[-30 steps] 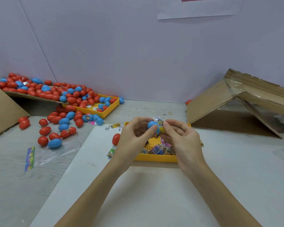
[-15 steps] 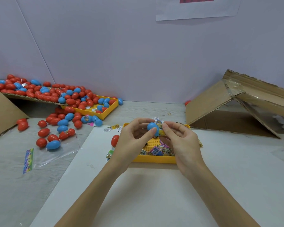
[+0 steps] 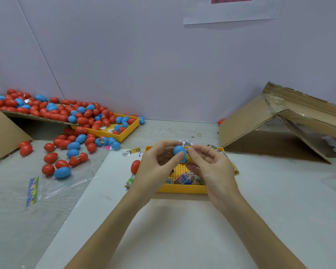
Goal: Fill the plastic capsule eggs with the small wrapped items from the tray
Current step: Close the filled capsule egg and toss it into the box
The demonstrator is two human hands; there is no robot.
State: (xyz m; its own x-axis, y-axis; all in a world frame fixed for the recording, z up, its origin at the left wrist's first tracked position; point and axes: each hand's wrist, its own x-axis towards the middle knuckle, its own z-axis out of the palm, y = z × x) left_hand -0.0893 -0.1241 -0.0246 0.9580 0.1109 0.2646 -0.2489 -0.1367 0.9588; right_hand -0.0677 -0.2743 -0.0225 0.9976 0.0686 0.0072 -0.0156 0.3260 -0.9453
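Blue plastic capsule egg half (image 3: 179, 151): held above the near yellow plastic tray (image 3: 182, 189), gripped between thumb and fingers (image 3: 180, 156) of left hand (image 3: 155, 167). Small yellow wrapped item (image 3: 188, 159): at the egg's open side, pinched by curled fingers of right hand (image 3: 211, 167). Remaining small wrapped items (image 3: 184, 179): heaped in the near tray, a few scattered just left of it on the white sheet (image 3: 163, 230). Single red plastic egg (image 3: 135, 166): beside the tray, left. Pile of red and blue plastic eggs (image 3: 56, 113): far left, spilling over a second yellow tray (image 3: 128, 133) and onto the grey table (image 3: 8, 210). Clear plastic bag (image 3: 52, 183): flat, left. Torn brown cardboard box (image 3: 279, 129): right rear.
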